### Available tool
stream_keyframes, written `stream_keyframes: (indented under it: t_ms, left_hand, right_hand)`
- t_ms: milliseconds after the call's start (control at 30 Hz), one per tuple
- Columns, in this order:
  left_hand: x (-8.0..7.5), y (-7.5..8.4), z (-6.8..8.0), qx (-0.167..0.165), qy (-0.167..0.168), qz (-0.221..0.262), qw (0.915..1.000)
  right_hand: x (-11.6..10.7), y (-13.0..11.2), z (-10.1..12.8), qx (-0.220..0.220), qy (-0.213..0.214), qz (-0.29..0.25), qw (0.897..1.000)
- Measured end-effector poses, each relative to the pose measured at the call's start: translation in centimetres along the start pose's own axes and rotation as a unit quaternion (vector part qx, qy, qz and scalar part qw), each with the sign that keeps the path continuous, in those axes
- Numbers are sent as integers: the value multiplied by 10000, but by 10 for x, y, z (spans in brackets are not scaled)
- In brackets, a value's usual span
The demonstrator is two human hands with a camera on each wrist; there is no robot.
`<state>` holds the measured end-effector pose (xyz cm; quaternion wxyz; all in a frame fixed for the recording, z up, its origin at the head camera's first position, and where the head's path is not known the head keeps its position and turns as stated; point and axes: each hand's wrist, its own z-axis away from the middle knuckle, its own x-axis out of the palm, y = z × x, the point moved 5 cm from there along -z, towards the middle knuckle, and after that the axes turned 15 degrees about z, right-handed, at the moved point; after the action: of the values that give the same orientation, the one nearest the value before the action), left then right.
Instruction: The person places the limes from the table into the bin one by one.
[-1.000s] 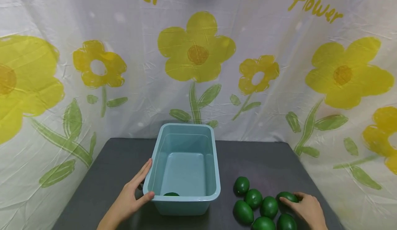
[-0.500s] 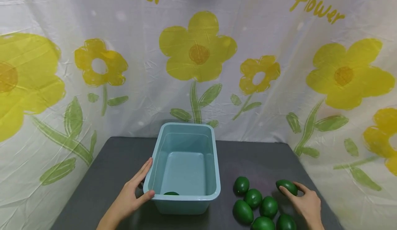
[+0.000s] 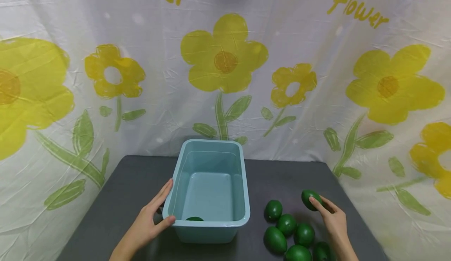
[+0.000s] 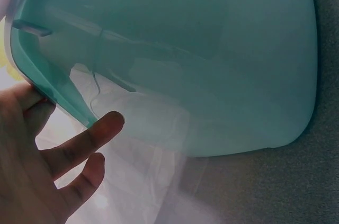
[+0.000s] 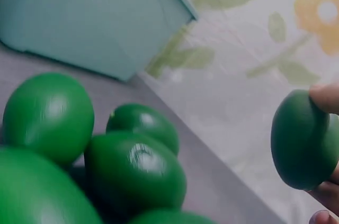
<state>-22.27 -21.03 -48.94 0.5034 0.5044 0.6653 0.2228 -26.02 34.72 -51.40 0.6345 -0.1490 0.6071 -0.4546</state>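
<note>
A: Right hand (image 3: 334, 220) pinches one green lime (image 3: 310, 199) clear of the desk (image 3: 119, 190), above the lime pile (image 3: 292, 233). Left hand (image 3: 149, 222), fingers straight, braces the teal bin (image 3: 243, 182).

B: Step?

A: Likely mid-carry; next calls for swinging left over the rim. One lime in the bin (image 3: 194, 219) already.

B: Writing?

A: "flower" on the curtain (image 3: 357, 6).
</note>
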Motion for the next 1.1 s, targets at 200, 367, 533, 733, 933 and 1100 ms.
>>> stream_keyframes:
  t_ms: [200,367,533,733,933,1100]
  left_hand:
    - [1,0,1,22,14,223,9997]
    - [1,0,1,68,33,222,9997]
    - [1,1,1,119,47,71,9999]
    - [0,1,1,87,72,-52,9999]
    - [1,2,1,63,58,-35,10000]
    - [0,1,0,90,55,-113,9999]
  right_hand:
    - [9,-23,7,-358,235,-35,9991]
    - [18,-41,9,-647,331,-119,9973]
    - [31,-59,12,-929,476,-169,9944]
    - [48,-84,17,-1392,581,-456,9875]
    - [61,-107,19,-1626,596,-761,9819]
    - [71,-121,20,-1778,554,-983,9776]
